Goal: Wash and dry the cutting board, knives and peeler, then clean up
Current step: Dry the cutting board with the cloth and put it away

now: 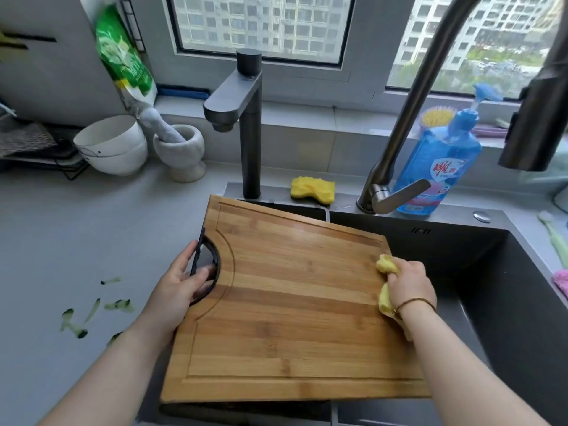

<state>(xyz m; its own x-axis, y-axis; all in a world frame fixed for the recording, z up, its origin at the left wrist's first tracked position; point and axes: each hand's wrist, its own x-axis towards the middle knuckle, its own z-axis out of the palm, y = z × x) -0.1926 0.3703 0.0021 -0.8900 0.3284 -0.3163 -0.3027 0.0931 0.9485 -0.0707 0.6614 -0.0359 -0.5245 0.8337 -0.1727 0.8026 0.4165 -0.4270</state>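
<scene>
Left hand (181, 287) hooks the cutting board (292, 302) handle over the sink (507, 302), right hand (408, 281) clutches a yellow cloth (385, 265); that one-handed grip could slip if wet.

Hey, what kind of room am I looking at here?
Probably a home kitchen, right at the sink. There is a faucet behind it, a dish soap bottle beside that, and a wooden cutting board over the basin with a cloth against it.

We face two windows (261, 23) showing apartment blocks (491, 23) in daylight. Below them a grey sill (307, 115) runs behind our pale grey desk (92, 229).
</scene>
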